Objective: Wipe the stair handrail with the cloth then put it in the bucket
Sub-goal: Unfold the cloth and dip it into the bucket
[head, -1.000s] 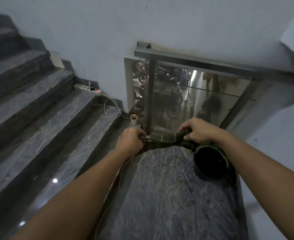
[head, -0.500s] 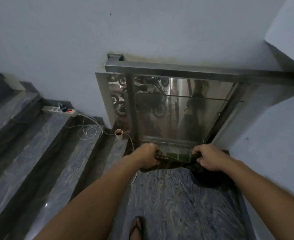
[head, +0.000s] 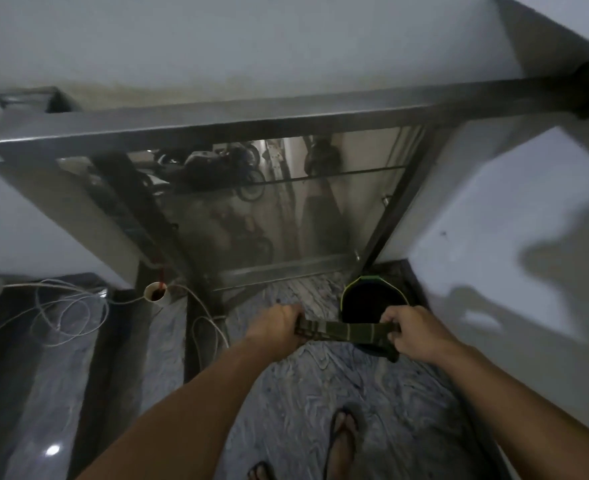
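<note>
Marbled grey floor (head: 296,393) carries a dark bucket (head: 372,303), paper cup (head: 155,293) and white cable (head: 61,306).

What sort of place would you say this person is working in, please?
Probably an indoor stairwell landing in a building. A metal handrail tops a glass panel against a plain wall, dark marbled stone steps lie on the left, and parked motorbikes show through the glass below.

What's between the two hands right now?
In the head view, only the cloth, stretched from left hand to right hand, over the bucket.
</note>
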A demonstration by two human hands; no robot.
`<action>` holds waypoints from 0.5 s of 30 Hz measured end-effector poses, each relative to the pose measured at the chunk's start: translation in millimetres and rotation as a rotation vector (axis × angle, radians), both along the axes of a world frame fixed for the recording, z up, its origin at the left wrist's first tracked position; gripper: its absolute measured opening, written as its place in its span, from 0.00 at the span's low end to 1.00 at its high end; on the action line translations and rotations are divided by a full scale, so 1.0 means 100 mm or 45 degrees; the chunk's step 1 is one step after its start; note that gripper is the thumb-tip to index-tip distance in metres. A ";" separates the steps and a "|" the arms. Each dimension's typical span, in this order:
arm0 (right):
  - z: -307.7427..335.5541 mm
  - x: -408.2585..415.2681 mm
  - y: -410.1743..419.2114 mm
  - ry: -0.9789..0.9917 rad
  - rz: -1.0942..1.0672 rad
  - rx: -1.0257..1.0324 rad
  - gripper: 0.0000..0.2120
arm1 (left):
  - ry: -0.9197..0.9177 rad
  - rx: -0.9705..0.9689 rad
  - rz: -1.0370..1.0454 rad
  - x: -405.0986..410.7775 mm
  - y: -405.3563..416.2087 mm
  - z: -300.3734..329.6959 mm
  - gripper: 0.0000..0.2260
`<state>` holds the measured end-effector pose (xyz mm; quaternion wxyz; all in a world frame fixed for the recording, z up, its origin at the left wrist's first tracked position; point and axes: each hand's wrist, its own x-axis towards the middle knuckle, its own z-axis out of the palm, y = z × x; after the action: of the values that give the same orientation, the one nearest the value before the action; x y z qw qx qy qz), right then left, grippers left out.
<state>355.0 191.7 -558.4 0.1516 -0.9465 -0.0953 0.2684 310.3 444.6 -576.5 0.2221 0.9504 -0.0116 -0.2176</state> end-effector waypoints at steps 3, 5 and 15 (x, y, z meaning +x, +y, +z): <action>-0.41 0.28 -0.27 0.005 -0.071 0.001 0.10 | -0.011 -0.071 0.026 0.42 -0.24 -0.38 0.12; -0.76 0.50 -0.47 0.030 -0.116 0.016 0.09 | 0.006 -0.084 0.004 0.73 -0.43 -0.72 0.09; -2.66 1.35 -1.22 0.013 -0.353 0.002 0.07 | -0.049 0.027 -0.099 1.90 -1.33 -2.64 0.07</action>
<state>489.9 69.7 -824.5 0.1884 -0.9491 0.0370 0.2498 500.2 311.9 -840.9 0.2031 0.9555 -0.0506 -0.2079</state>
